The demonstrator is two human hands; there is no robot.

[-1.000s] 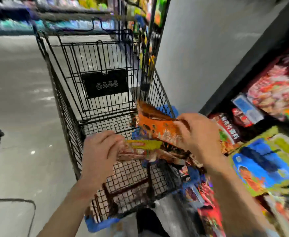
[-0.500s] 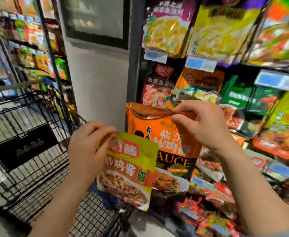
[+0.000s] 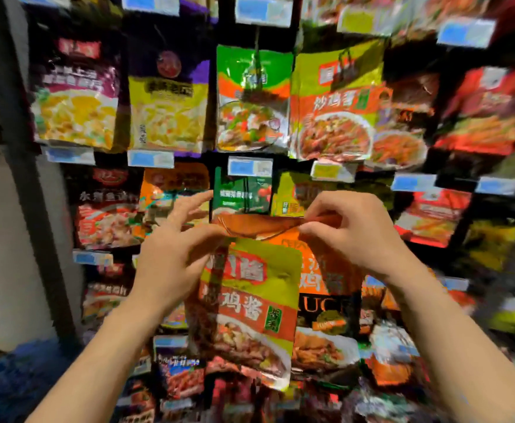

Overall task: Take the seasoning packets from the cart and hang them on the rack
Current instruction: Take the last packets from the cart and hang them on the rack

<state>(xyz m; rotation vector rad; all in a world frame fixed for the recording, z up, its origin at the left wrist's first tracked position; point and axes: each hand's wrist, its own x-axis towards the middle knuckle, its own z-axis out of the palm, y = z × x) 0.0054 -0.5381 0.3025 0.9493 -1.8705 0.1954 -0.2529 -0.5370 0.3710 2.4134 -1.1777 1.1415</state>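
Observation:
I hold two seasoning packets up in front of the rack. My left hand grips the top left corner of a yellow-green and orange packet that hangs in front. Behind it is an orange packet, whose folded top edge my right hand pinches. The left hand's upper fingers also reach toward that top edge. Matching yellow-green packets hang on a hook higher up, right of centre. The cart is out of view.
Rows of hanging packets fill the rack, with blue price tags and a yellow price tag on the hook ends. A dark upright post and a pale wall stand at the left. A blue blurred shape lies at the bottom left.
The view has swung from the cart up to the rack. Both hands have risen with their packets and come closer together at the orange packet's top edge.

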